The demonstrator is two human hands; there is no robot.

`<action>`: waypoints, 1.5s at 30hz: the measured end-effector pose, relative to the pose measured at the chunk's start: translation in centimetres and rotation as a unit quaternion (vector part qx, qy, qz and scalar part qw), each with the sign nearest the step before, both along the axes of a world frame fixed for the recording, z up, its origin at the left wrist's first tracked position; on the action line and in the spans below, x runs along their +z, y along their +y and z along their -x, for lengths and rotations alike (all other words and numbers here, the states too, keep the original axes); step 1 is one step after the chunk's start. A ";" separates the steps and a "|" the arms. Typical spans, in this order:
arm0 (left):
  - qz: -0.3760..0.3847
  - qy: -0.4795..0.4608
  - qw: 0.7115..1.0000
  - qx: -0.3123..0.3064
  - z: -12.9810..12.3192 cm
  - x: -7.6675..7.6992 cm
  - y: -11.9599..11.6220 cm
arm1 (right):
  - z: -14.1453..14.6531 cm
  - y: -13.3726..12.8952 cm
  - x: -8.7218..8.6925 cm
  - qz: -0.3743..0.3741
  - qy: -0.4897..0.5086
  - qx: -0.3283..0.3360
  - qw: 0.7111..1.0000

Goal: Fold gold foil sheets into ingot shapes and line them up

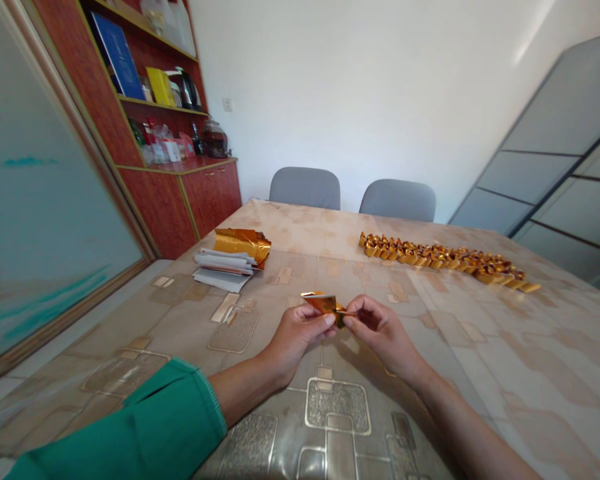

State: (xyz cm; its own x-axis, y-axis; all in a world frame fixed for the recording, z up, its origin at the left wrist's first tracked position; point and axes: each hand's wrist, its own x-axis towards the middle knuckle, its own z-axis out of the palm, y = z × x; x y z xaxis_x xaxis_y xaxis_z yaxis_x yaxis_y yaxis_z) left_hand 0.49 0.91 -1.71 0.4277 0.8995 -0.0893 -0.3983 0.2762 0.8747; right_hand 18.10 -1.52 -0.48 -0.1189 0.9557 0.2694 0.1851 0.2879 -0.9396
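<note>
Above the middle of the table, a partly folded piece of gold foil paper (322, 303) is held between both my hands. My left hand (307, 327) pinches its lower left part, thumb on top. The fingertips of my right hand (377, 323) are closed on its right end. A flap of the paper stands up at the left, showing a pale edge. Beyond my left hand lies a stack of gold and white paper sheets (243, 247), loosely curled. Several folded gold paper pieces (440, 257) stand in long rows at the far right.
A patterned cover lies over the table (290, 413). Two grey chairs (305, 187) stand at its far edge against the white wall. To the left are a red-brown cabinet (200, 193) with filled shelves and a frosted glass door (45, 180). Grey panels (545, 133) rise at the right.
</note>
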 end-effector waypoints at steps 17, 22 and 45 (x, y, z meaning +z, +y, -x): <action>-0.059 0.003 0.997 0.045 -0.1 0.0 -0.2 | 0.3 -0.4 0.8 0.024 0.051 -0.014 0.998; -0.049 0.002 0.998 0.041 -0.1 0.0 -0.2 | -0.1 -0.1 0.3 0.038 0.040 -0.015 0.998; 0.043 -0.009 0.999 0.011 0.0 -0.1 0.3 | 1.0 0.2 -0.9 0.046 0.071 0.006 0.996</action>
